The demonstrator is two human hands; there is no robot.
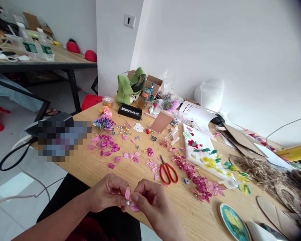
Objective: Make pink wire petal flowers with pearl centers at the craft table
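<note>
At the near edge of the table (pixel 137 172), a small pink flower (pixel 134 207) with a pearl-like bead (pixel 127 203) is between the left hand (pixel 110 192) and the right hand (pixel 152 199), both with fingers bent and thumbs closed on it in a pinch, so neither is clearly nearer; its two visible petals make a long axis roughly away from the person. Ahead of the right hand lie red-handled scissors (pixel 168 174), with handles toward the person and tips pointing away. Further back, green labels on the bottles (pixel 45 47) are too blurred to read.
</note>
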